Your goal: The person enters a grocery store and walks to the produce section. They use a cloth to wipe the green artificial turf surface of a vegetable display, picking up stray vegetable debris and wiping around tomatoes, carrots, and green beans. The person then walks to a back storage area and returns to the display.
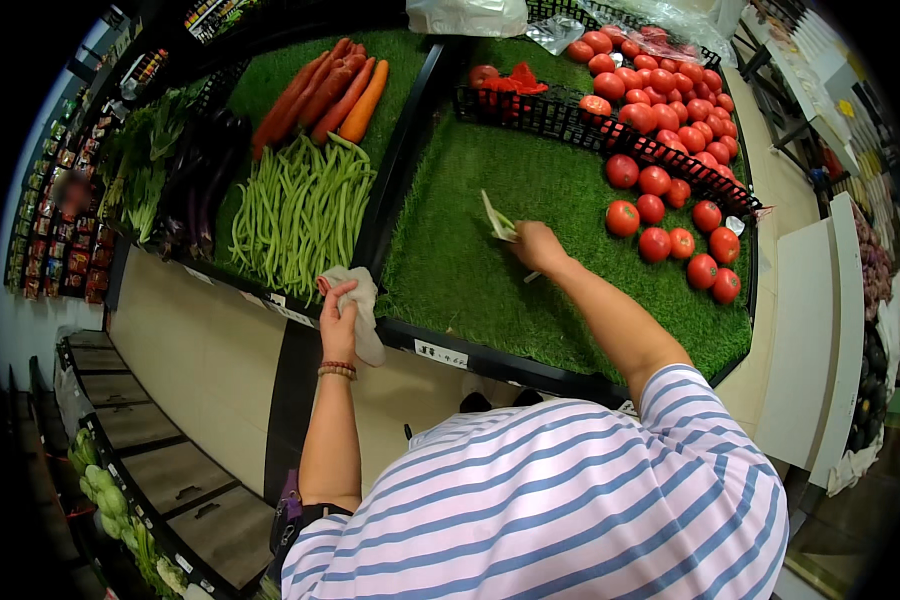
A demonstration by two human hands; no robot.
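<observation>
My left hand (339,319) grips a crumpled white cloth (369,345) at the front rim of the display stand, beside the lower end of a heap of green beans (304,210). Over the artificial grass mat (457,277) on the right side of the stand, my right hand (538,246) is closed around pale green and whitish strips (499,219). They look like vegetable scraps, though their exact kind is unclear. Several loose tomatoes (654,244) lie on the mat to the right of this hand.
A black plastic lattice divider (555,116) borders a large pile of tomatoes (690,112). Carrots (330,90), eggplants (202,165) and leafy greens (146,157) lie to the left. A black bar (401,165) splits the stand. A white counter (799,337) stands at right.
</observation>
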